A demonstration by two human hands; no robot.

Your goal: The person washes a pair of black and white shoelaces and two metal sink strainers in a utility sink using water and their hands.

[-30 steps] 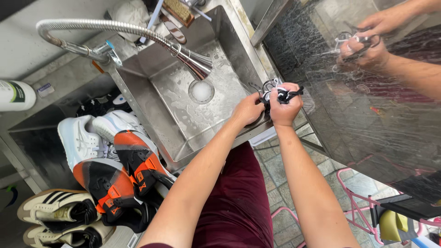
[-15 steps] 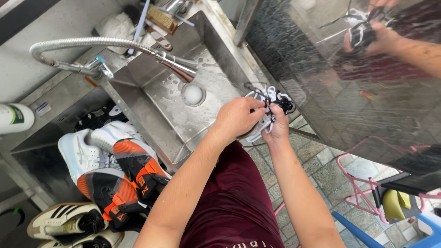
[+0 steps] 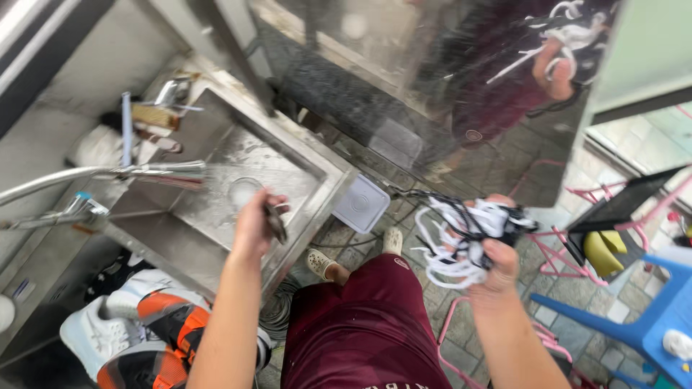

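Note:
My right hand [image 3: 496, 253] grips a tangled bunch of white and black shoelaces [image 3: 461, 238], held out over the paved floor to the right of the sink. My left hand [image 3: 256, 225] hangs over the front edge of the steel sink [image 3: 216, 209] with its fingers loosely curled around a small dark object that I cannot make out. A flexible metal faucet [image 3: 108, 173] reaches over the basin from the left. Wet sneakers in white, orange and black [image 3: 137, 324] lie below the sink at the lower left.
Brushes and tools [image 3: 155, 119] lie at the sink's back corner. A white square box [image 3: 362, 204] sits on the floor by the sink. A shiny metal wall panel [image 3: 432, 86] reflects me. Pink wire racks [image 3: 577, 245] and a blue plastic chair [image 3: 649, 317] stand right.
My hands have separated. The right hand carried the laces away from the sink edge to the right, and the left hand stayed over the basin. The view turned rightward.

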